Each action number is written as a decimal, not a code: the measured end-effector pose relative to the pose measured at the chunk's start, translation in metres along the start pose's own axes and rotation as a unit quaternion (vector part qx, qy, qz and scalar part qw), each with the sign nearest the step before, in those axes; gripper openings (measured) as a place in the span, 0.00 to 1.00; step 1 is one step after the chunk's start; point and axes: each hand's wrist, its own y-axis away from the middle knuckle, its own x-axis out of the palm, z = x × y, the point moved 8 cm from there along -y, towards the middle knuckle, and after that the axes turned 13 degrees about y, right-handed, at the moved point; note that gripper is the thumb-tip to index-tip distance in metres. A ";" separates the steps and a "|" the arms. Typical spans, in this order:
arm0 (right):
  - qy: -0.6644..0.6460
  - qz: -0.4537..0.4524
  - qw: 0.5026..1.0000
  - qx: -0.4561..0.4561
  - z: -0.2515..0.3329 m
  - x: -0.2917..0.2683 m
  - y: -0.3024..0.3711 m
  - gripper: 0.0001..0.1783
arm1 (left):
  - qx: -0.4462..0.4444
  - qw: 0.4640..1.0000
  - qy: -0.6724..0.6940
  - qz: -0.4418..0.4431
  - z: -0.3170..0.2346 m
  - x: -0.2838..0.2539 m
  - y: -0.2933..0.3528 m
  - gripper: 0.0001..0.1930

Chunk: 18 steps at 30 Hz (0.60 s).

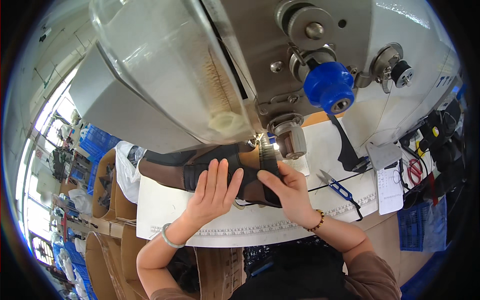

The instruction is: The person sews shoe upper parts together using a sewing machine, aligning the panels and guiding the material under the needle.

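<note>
1. Two hands press a brown and black shoe upper flat under the sewing machine.
2. Left hand lies open, fingers spread.
3. Right hand pinches the upper's edge; blue snips lie just right.

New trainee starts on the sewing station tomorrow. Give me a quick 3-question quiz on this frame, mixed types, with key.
1. True or false: both hands rest on the brown and black shoe upper under the sewing machine head.
2. Multiple choice: the blue-handled thread snips lie
A. to the left of the left hand
B. on the white table, to the right of the right hand
C. in the right hand
3. Fill in: the bracelet of dark beads is on the ___ wrist.

Key: 1 true; 2 B; 3 right. The left wrist carries a pale bangle instead.
</note>
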 end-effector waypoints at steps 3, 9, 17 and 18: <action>0.012 0.018 1.000 0.005 0.000 -0.008 0.001 0.07 | 0.008 1.000 -0.002 -0.019 -0.008 0.003 0.001 0.19; 0.091 0.075 0.993 -0.024 -0.004 -0.014 -0.005 0.14 | -0.005 1.000 -0.020 -0.012 -0.017 0.002 -0.001 0.20; 0.028 0.090 0.995 -0.045 0.002 -0.012 -0.004 0.13 | -0.007 0.999 -0.035 -0.005 -0.020 0.001 -0.004 0.20; 0.063 0.067 0.995 -0.033 0.001 -0.014 -0.004 0.09 | -0.012 0.999 -0.028 -0.014 -0.020 -0.001 -0.005 0.19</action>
